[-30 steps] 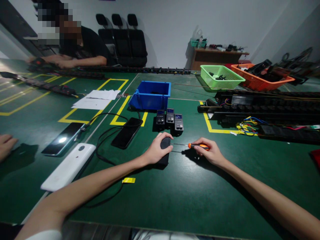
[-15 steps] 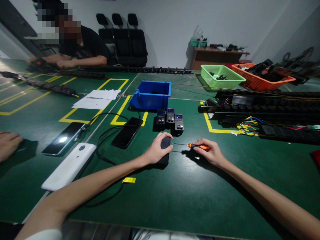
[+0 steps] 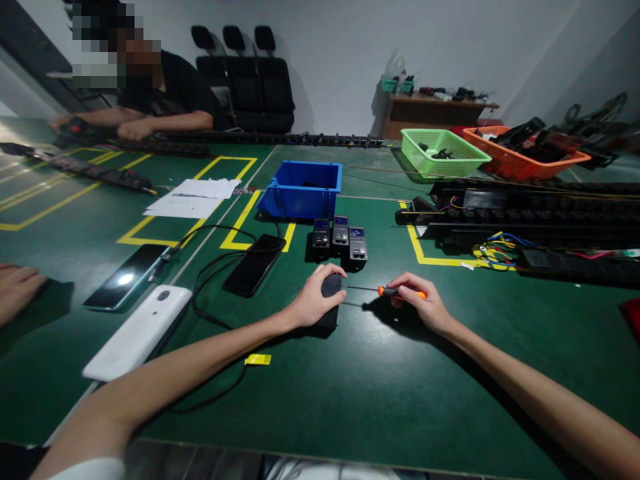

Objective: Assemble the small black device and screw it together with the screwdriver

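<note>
My left hand (image 3: 319, 297) is closed around a small black box (image 3: 329, 323) that rests on the green table. An orange-and-black screwdriver (image 3: 400, 292) lies level in my right hand (image 3: 423, 303), gripped by the handle. Its thin shaft points left, and the tip reaches the right side of the box, close to my left thumb; whether it sits in a screw cannot be made out. Just beyond my left hand stand three small dark devices with little screens, among them a front-right device (image 3: 358, 245). Behind these is a blue bin (image 3: 305, 199).
Left of my hands lie a black phone (image 3: 255, 265), a white phone or power bank (image 3: 137, 332), another phone (image 3: 127, 277) and a black cable. Long black assemblies (image 3: 525, 212) and green (image 3: 445, 157) and orange baskets (image 3: 520, 163) stand right. Another person's hand (image 3: 20, 290) rests at the left edge.
The fingers of my right hand have shifted on the screwdriver handle, showing its orange end. My left hand and the box stay put. The person across the table has moved their hands slightly.
</note>
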Tool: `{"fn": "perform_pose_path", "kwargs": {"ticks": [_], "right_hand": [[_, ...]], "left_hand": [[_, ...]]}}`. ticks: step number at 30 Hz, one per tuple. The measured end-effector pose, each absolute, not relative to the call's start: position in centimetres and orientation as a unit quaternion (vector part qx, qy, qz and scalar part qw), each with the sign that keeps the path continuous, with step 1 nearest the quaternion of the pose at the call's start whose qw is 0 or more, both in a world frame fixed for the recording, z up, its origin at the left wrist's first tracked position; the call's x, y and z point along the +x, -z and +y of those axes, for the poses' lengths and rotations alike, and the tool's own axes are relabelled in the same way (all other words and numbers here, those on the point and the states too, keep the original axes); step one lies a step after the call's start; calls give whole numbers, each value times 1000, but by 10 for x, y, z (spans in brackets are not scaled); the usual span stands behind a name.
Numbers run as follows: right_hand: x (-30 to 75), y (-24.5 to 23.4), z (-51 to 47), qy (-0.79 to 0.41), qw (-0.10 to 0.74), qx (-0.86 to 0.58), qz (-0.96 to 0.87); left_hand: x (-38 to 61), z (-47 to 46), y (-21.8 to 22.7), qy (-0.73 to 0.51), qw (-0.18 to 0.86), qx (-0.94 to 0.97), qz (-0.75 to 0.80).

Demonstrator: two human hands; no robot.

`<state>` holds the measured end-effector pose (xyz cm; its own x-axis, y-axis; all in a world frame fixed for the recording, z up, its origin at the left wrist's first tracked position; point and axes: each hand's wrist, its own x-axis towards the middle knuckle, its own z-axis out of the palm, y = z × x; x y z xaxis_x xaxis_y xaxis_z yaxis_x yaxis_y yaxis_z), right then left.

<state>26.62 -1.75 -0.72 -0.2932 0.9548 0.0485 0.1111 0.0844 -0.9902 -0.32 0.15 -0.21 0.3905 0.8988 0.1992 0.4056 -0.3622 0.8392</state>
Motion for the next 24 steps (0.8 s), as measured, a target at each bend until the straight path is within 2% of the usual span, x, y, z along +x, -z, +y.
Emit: {"fn": "perform_pose_path", "kwargs": {"ticks": [6,24], "right_hand": [[262,5,-20,-486,374,-460,-642],[268,10,-18,-395,371,-463,-701]], "left_hand": [[-4,1,2,-338,363,753,433],[-4,1,0,-339,360,750,439]]}}
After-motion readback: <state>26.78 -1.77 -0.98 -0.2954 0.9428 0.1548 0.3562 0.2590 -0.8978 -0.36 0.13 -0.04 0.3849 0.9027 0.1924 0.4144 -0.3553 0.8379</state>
